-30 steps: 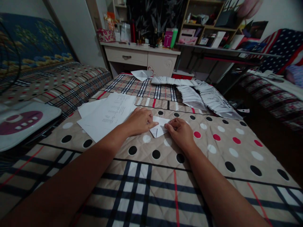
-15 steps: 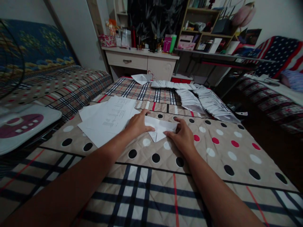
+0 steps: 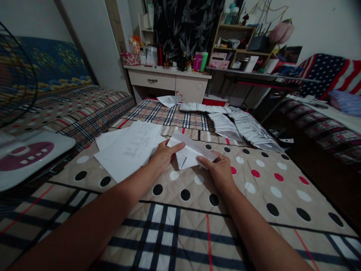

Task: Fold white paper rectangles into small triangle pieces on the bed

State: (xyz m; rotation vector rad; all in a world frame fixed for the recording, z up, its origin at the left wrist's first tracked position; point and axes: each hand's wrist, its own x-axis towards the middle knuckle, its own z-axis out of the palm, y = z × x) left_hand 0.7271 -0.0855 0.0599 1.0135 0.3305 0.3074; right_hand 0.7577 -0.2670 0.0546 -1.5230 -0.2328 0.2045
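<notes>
A folded sheet of white paper point(image 3: 190, 153) is held between my two hands, its pointed corner facing me and a patch of print showing near that tip. My left hand point(image 3: 166, 153) grips its left end, thumb on top and the other fingers underneath. At the right end, my right hand point(image 3: 218, 165) pinches it the same way, thumb over the near edge. Just left of my left hand lie several loose sheets of printed paper point(image 3: 132, 145), overlapping on the bedspread point(image 3: 175, 229).
Rows of folded white papers point(image 3: 248, 128) stand packed at the far right of the bed. One folded piece point(image 3: 168, 101) lies alone at the far edge. A white and purple plastic item point(image 3: 34, 154) is at the left. Beyond stands a dresser point(image 3: 169, 81).
The folded paper has been raised and tilted, its left end now higher. My fingers have shifted from pressing along its upper edge to holding both ends. The view has tipped slightly upward.
</notes>
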